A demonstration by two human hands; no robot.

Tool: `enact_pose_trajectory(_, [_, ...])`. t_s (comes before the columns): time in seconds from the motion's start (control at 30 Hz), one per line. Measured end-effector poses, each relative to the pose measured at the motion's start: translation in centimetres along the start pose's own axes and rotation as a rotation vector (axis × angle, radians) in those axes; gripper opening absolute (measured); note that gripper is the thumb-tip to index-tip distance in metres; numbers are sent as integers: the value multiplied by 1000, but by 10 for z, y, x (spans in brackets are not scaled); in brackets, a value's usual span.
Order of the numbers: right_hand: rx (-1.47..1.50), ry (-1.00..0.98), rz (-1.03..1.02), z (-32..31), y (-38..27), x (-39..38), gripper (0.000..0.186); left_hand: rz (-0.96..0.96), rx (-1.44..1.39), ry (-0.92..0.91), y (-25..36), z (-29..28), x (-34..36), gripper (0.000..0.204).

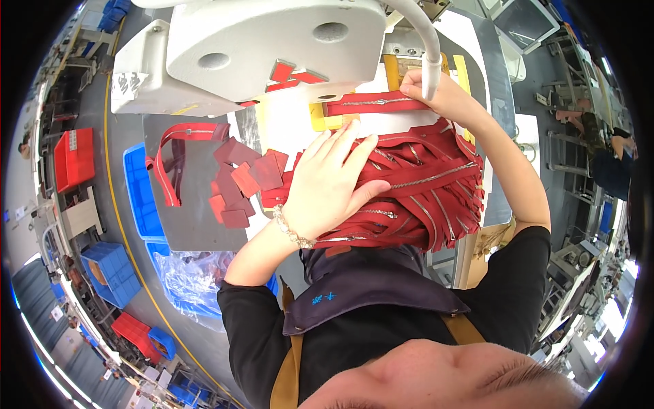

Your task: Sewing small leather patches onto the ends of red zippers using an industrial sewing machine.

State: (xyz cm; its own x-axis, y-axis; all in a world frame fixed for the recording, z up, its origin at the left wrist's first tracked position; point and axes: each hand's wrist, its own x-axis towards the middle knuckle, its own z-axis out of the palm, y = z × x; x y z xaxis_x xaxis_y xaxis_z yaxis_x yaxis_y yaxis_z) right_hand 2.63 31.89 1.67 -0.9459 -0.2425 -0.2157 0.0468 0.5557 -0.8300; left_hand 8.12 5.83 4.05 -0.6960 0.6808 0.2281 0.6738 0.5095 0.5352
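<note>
A red zipper [347, 105] with a metal slider lies straight across the bed of a white sewing machine [266, 51]. My right hand [446, 99] pinches its right end, thumb and forefinger closed on the tape. My left hand [327, 170] is stretched out, palm down and fingers apart, over the near side of the work. Its fingertips reach a small orange-tan patch [350, 119] just below the zipper; whether they press on it I cannot tell. Under and beside that hand spreads a thick pile of red zippers [429, 177] with silver teeth, reaching the table's near edge.
Dark red square patches [235, 153] lie scattered left of my left hand. Another red zipper [160, 163] curls over the table's left edge. Blue bins [142, 198] and a clear plastic bag [194, 276] stand lower left. A white hose [430, 68] hangs beside my right hand.
</note>
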Motion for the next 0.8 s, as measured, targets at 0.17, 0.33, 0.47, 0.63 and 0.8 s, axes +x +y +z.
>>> enact_pose_trajectory(0.17, [10,-6,24,1,-1,4,26,13,80,-140,-5,9,5,82])
enact_pose_trajectory(0.33, [9,-56,23,-1,-2,8,24,17,123,-150,-15,17,11,90])
enact_pose_trajectory(0.47, [-9,-60,-64,-1,-1,10,24,21,166,-138,-20,25,11,94])
enact_pose_trajectory(0.63, [-11,-154,214,-25,-25,4,24,13,172,-129,-22,27,10,93])
enact_pose_trajectory(0.8, [-95,-132,179,-52,-3,-6,29,15,169,-121,-22,28,10,92])
